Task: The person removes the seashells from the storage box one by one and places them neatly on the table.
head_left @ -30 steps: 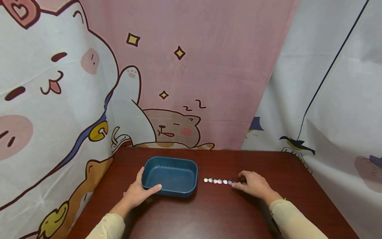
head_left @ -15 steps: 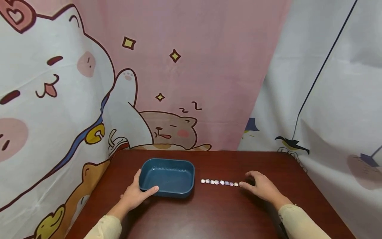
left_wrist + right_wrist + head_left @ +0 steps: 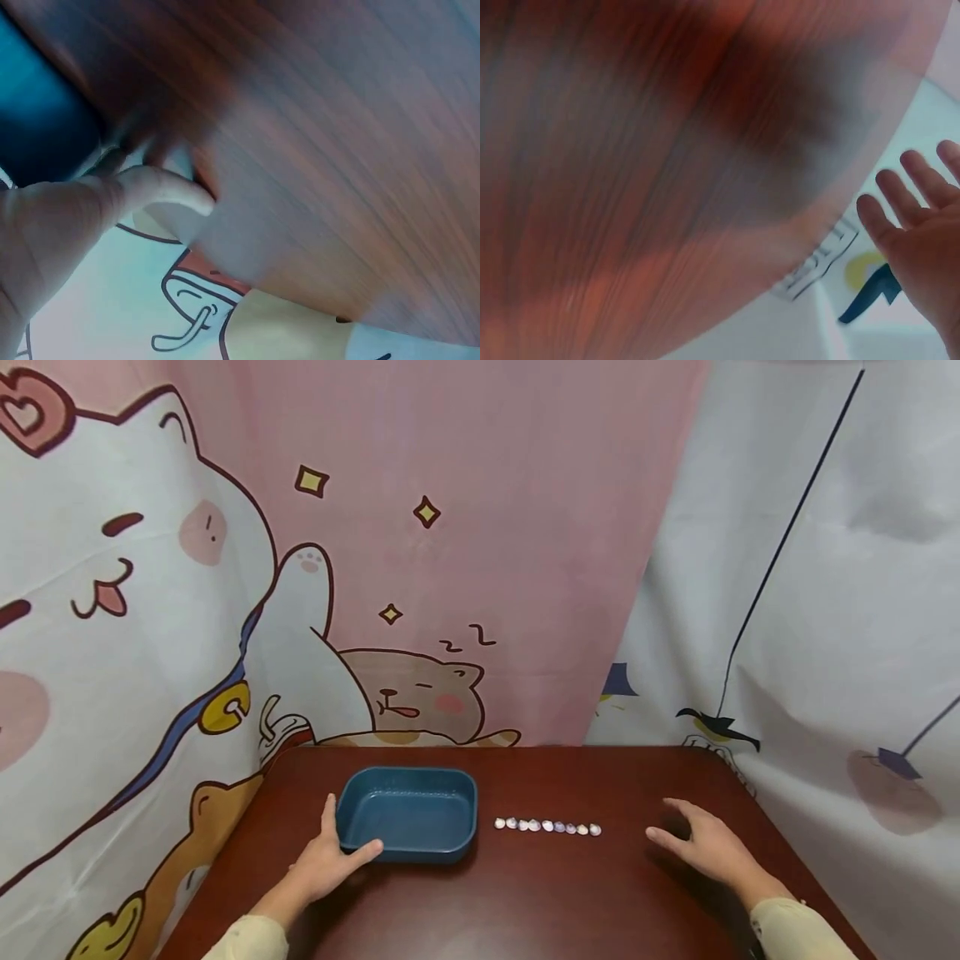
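A row of several small whitish and purple shell-like pieces (image 3: pixel 547 827) lies on the dark red-brown table, running left to right. To its left stands a deep blue rectangular dish (image 3: pixel 408 852) with rounded corners; nothing shows inside it. My left hand (image 3: pixel 322 862) is at the dish's near left corner, thumb by the front rim and fingers along the left side. In the left wrist view the dish (image 3: pixel 41 112) appears only at the edge. My right hand (image 3: pixel 708 843) hovers right of the row, fingers spread, holding nothing.
The wood-grain table (image 3: pixel 540 910) spreads around the dish and row. Behind it hangs a pink and white cloth (image 3: pixel 510 543) printed with cartoon cats, reaching down to the table's far edge. Both side edges of the table meet similar cloth.
My right hand has drawn away from the right end of the row, moving right and opening wider. The row's last pieces now show fully. My left hand stays at the dish.
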`<state>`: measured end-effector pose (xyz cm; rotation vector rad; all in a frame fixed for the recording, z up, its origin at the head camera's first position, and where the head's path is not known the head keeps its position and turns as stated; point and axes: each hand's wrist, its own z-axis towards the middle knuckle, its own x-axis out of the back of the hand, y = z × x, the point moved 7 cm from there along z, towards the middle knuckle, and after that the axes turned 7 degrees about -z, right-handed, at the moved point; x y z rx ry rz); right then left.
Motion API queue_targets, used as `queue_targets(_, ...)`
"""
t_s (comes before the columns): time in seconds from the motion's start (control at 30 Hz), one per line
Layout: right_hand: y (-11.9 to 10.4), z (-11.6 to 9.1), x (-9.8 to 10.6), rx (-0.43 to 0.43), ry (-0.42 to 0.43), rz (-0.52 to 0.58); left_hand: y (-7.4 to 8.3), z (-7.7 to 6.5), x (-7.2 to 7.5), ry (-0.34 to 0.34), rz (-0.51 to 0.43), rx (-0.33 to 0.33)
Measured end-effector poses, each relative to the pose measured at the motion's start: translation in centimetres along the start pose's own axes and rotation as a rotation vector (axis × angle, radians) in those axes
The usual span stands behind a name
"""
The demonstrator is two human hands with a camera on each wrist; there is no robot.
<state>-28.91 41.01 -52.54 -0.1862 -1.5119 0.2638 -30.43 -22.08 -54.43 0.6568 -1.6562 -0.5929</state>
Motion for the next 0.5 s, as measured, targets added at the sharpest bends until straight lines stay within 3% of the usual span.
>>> queue_targets(0.1, 1.4, -0.7, 0.7, -0.011, 0.016, -0.026, -0.3, -0.2, 1.3, -0.007, -0.018, -0.033)
queue_targets(0.2, 2.6, -1.3, 1.5, -0.011, 0.051, -0.038, -1.3, -0.7, 3.4, 0.025, 0.052, -0.056)
queue_targets(0.37, 4.1, -2.4, 2.8, -0.026, 0.115, -0.042, -2.7, -2.0, 6.6, 0.170, 0.237, -0.154)
queue_targets(0.5, 4.3, -2.7, 3.3, -0.037, 0.126, -0.043, -3.2, -2.9, 7.1, 0.255, 0.301, -0.250)
